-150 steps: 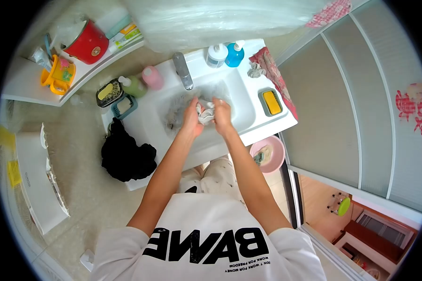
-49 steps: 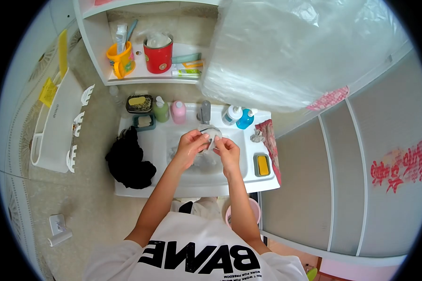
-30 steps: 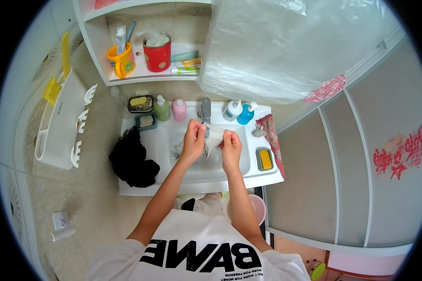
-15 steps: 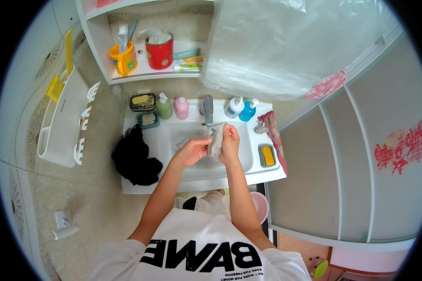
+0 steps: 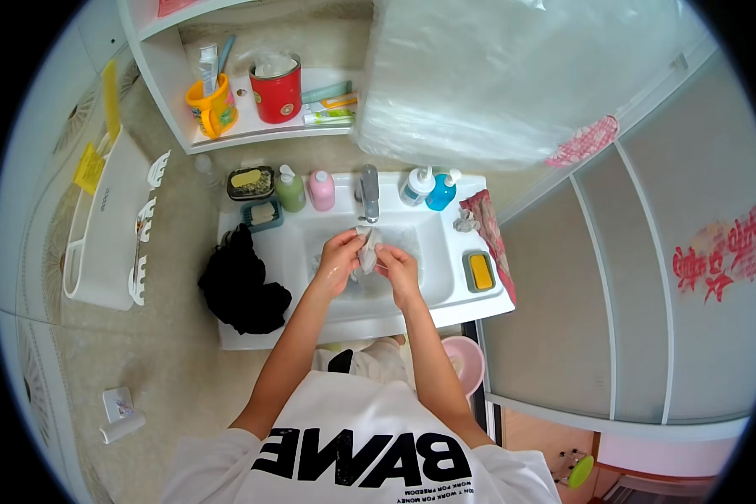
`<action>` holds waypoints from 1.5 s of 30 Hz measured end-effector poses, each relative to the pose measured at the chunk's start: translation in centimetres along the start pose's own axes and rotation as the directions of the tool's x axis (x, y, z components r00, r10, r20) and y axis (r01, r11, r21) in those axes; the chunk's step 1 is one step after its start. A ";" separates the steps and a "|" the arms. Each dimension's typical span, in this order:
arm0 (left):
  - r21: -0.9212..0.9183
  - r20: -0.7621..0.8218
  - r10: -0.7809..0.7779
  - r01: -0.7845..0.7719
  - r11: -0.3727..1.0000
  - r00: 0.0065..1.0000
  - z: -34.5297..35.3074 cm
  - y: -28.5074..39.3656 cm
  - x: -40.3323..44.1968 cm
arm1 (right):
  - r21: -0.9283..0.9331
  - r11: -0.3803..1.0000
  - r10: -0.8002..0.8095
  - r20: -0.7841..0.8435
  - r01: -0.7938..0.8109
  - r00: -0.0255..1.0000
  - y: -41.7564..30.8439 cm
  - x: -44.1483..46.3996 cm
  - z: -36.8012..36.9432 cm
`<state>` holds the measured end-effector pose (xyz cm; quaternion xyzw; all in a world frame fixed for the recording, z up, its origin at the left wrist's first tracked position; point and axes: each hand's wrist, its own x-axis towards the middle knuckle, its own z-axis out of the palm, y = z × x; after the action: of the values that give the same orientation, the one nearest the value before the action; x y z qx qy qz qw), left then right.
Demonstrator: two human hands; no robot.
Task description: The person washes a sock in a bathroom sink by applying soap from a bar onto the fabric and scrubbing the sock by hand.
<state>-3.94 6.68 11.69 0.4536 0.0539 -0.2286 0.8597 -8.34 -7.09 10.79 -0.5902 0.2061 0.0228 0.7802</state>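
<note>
Over the basin of the white sink, a small wet light-grey cloth is held between my two hands. My left hand pinches its upper left part, with some suds on the skin. On the other side, my right hand grips the cloth's right edge with closed fingertips. Just behind the cloth stands the grey faucet. Cloudy, foamy water lies in the basin below. Whether the cloth is a sock or a rag I cannot tell.
Black clothing hangs over the sink's left rim. Along the back stand a green bottle, pink bottle, white pump bottle and blue pump bottle. A yellow soap bar and crumpled grey cloth lie right.
Both hands have shifted slightly left with the cloth. The right hand has come lower, and the cloth now hangs bunched between the fingertips instead of stretched along the right hand.
</note>
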 end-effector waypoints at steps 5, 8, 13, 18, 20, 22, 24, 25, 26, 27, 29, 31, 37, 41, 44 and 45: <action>0.130 -0.036 0.071 -0.066 0.989 0.997 0.3 -0.5 0.3 | -0.174 0.964 -0.219 -0.103 0.199 0.970 1.2 0.9 0.2; 0.227 -0.046 0.122 -0.109 0.968 0.991 0.2 -0.9 0.9 | -0.217 0.931 -0.321 -0.107 0.293 0.941 0.9 0.9 0.2; 0.474 -0.096 0.219 -0.149 0.868 0.971 0.8 -0.6 0.7 | -0.159 0.925 -0.373 -0.189 0.346 0.908 -0.1 1.3 -0.3; 0.427 -0.118 0.367 -0.287 0.858 0.923 0.8 -1.8 1.9 | -0.273 0.849 -0.512 -0.218 0.451 0.831 0.7 2.4 0.3; 0.337 -0.158 0.336 -0.270 0.902 0.928 1.0 -1.7 2.1 | -0.284 0.862 -0.486 -0.223 0.420 0.845 1.0 2.7 0.4; 0.201 -0.181 0.246 -0.209 0.957 0.952 1.2 -1.7 2.2 | -0.256 0.905 -0.398 -0.222 0.340 0.890 0.5 2.2 0.7; -0.054 -0.046 0.104 -0.106 0.993 0.994 1.5 -0.9 1.2 | -0.056 0.951 -0.308 -0.247 0.304 0.919 0.1 1.9 1.3; -0.176 0.034 0.045 -0.038 0.984 0.998 1.7 -0.4 0.8 | 0.046 0.958 -0.262 -0.252 0.282 0.932 0.0 2.0 1.5; -0.146 0.061 0.031 -0.022 0.989 0.998 1.5 -0.5 0.6 | 0.107 0.964 -0.212 -0.239 0.243 0.947 -0.1 2.2 1.5; -0.115 0.088 0.016 -0.006 0.993 0.996 1.2 -0.5 0.4 | 0.167 0.965 -0.162 -0.224 0.202 0.961 -0.3 2.3 1.3; -0.078 0.116 0.001 0.008 0.997 0.993 1.0 -0.5 0.2 | 0.219 0.965 -0.098 -0.196 0.141 0.976 -0.4 2.3 1.0; -0.065 0.118 0.003 0.004 0.998 0.993 1.0 -0.4 -0.1 | 0.204 0.973 -0.069 -0.177 0.106 0.982 -1.4 1.4 1.3; 0.072 0.112 0.006 -0.014 0.997 0.994 0.5 -0.6 -0.2 | -0.408 0.908 -0.193 -0.210 0.093 0.959 -0.1 2.4 -0.7; 0.652 0.187 0.097 -0.197 0.732 0.978 0.0 -1.3 0.1 | -0.187 0.972 -0.170 -0.146 0.141 0.975 -2.0 2.2 -0.9; 0.858 0.420 0.196 -0.458 0.231 0.886 2.0 -1.2 -1.3 | -0.077 0.997 0.009 -0.036 -0.012 0.999 -3.7 1.6 -0.6; 0.836 0.470 0.213 -0.509 0.205 0.857 2.5 -1.2 -1.7 | 0.017 0.998 0.055 0.011 -0.055 0.998 -3.3 1.9 -0.8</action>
<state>-6.28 4.73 12.74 0.8338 -0.3084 -0.0615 0.4537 -5.96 -9.26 12.93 -0.5775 0.2183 0.0456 0.7853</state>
